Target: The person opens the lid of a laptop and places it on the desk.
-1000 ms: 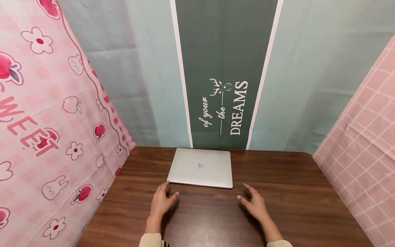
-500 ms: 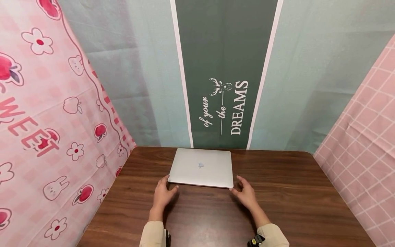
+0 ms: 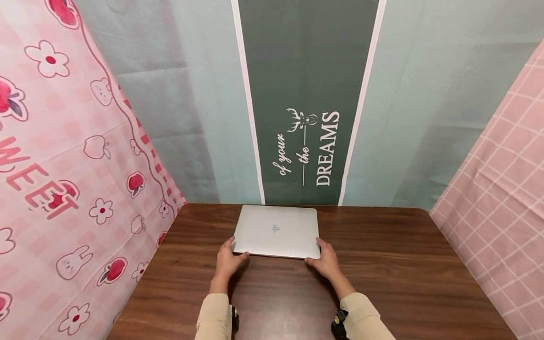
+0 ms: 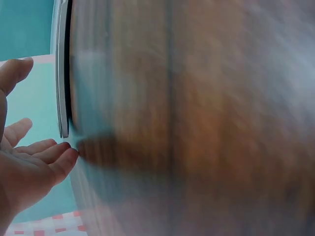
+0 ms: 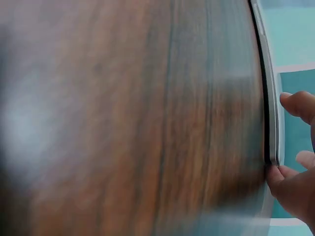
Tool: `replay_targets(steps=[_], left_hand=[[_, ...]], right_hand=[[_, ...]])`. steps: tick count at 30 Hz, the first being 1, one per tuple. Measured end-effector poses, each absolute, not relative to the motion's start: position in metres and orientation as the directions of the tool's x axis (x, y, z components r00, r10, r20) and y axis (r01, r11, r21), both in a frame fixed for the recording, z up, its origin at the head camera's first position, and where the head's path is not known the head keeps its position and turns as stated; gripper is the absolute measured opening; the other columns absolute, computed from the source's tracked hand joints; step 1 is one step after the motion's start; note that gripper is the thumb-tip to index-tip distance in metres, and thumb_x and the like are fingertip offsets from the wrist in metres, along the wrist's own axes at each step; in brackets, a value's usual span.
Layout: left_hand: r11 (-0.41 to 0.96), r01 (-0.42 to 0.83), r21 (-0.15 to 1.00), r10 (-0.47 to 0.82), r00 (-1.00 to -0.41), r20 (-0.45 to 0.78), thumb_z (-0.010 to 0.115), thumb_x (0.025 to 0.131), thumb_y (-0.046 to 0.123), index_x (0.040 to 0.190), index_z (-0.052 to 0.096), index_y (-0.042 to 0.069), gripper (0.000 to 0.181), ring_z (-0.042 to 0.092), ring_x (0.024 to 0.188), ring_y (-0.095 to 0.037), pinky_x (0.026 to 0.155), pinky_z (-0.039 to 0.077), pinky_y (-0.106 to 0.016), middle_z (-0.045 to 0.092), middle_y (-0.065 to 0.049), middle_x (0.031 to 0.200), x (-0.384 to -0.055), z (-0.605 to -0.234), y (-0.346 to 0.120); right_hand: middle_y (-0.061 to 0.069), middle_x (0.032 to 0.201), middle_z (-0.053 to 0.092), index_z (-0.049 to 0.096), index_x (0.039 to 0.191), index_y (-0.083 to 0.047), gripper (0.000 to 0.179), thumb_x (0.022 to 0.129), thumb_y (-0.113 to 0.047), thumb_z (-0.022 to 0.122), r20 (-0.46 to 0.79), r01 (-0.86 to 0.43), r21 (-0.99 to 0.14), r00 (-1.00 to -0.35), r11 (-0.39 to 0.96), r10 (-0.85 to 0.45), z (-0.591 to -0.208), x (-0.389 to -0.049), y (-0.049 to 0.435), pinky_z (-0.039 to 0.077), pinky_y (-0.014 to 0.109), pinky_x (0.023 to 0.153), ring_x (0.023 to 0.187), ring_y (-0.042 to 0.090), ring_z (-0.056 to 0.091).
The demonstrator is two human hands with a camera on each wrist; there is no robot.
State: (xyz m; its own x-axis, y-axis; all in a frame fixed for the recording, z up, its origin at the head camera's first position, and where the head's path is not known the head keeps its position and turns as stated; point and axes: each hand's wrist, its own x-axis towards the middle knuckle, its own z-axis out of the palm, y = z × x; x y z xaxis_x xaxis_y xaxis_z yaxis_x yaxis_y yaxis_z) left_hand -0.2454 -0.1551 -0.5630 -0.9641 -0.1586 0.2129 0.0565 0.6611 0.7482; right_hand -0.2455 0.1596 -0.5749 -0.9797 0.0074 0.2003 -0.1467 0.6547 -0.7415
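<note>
A closed silver laptop [image 3: 276,231] lies flat at the far edge of the brown wooden table [image 3: 382,264]. My left hand [image 3: 229,262] is at its front left corner, fingers along the left side and thumb near the front edge. In the left wrist view, the fingers [image 4: 56,157] look extended beside the end of the laptop [image 4: 63,73], the thumb standing apart. My right hand [image 3: 326,262] is at the front right corner. The right wrist view has its fingertips [image 5: 275,178] touching the corner of the laptop [image 5: 270,108], with the thumb raised.
A grey-green curtain [image 3: 314,61] with white lettering hangs behind the table. Pink patterned cloth [image 3: 102,156] borders the left, and pink checked cloth [image 3: 497,179] borders the right.
Both hands have moved forward and inward to the laptop's front corners, the right hand travelling farther to the left. The laptop has stayed in place.
</note>
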Motion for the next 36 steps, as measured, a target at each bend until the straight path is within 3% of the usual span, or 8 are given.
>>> replay_targets(steps=[10, 26, 36], left_hand=[[0.628, -0.106, 0.771, -0.248, -0.966, 0.070, 0.085, 0.063, 0.022, 0.133, 0.045, -0.002, 0.084, 0.047, 0.113, -0.044, 0.090, 0.040, -0.051, 0.050, -0.026, 0.128, -0.251, -0.563, -0.145], [0.604, -0.113, 0.789, -0.267, -0.961, 0.067, 0.086, 0.059, 0.016, 0.125, 0.051, -0.004, 0.077, 0.050, 0.112, -0.040, 0.092, 0.039, -0.046, 0.055, -0.025, 0.121, -0.253, -0.557, -0.149], [0.601, -0.102, 0.792, -0.274, -0.958, 0.085, 0.087, 0.057, 0.015, 0.122, 0.053, -0.008, 0.077, 0.051, 0.109, -0.040, 0.091, 0.040, -0.047, 0.057, -0.026, 0.117, -0.243, -0.561, -0.143]], right_hand=[[0.039, 0.115, 0.048, 0.044, 0.123, 0.019, 0.079, 0.062, -0.011, 0.082, 0.143, -0.038, -0.738, -0.984, 0.674, 0.101, -0.571, -0.253, 0.149, 0.038, 0.053, 0.091, 0.107, 0.050, 0.046], [0.039, 0.118, 0.048, 0.042, 0.125, 0.019, 0.078, 0.064, -0.010, 0.081, 0.079, 0.037, -0.736, -0.987, 0.676, 0.140, -0.566, -0.254, 0.151, 0.037, 0.051, 0.093, 0.110, 0.051, 0.045], [0.040, 0.117, 0.047, 0.044, 0.123, 0.020, 0.076, 0.062, -0.006, 0.081, 0.086, 0.027, -0.740, -0.987, 0.672, 0.134, -0.564, -0.234, 0.154, 0.038, 0.053, 0.092, 0.109, 0.053, 0.045]])
